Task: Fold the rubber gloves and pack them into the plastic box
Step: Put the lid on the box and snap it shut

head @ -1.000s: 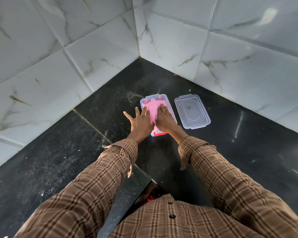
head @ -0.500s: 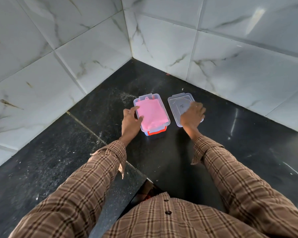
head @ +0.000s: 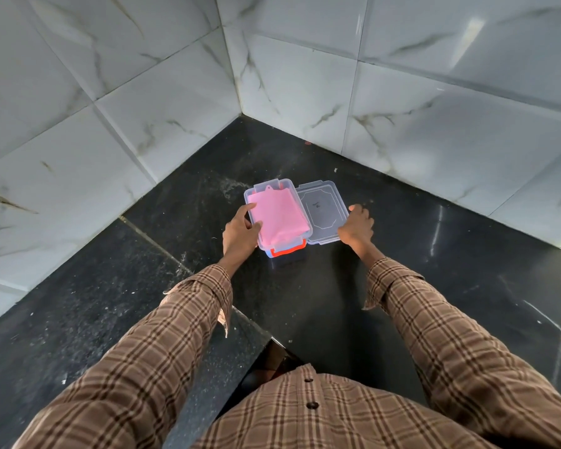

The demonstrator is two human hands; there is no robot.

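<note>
The folded pink rubber gloves [head: 277,217] lie flat inside the clear plastic box [head: 248,193], which sits on the black counter and shows an orange latch [head: 288,251] at its near end. My left hand [head: 240,233] grips the box's left wall, thumb over the rim. Right beside the box lies its clear lid [head: 321,209], touching the box's right edge. My right hand [head: 357,226] holds the lid by its right edge, fingers curled around it.
The black stone counter [head: 386,270] runs into a corner of white marble-look wall tiles [head: 143,102]. The counter's front edge [head: 227,361] cuts inward just in front of my body. Fine dust marks the counter left of the box.
My right hand left the gloves, went to the lid and now grips its right edge; the lid has slid against the box. My left hand moved to the box's left wall.
</note>
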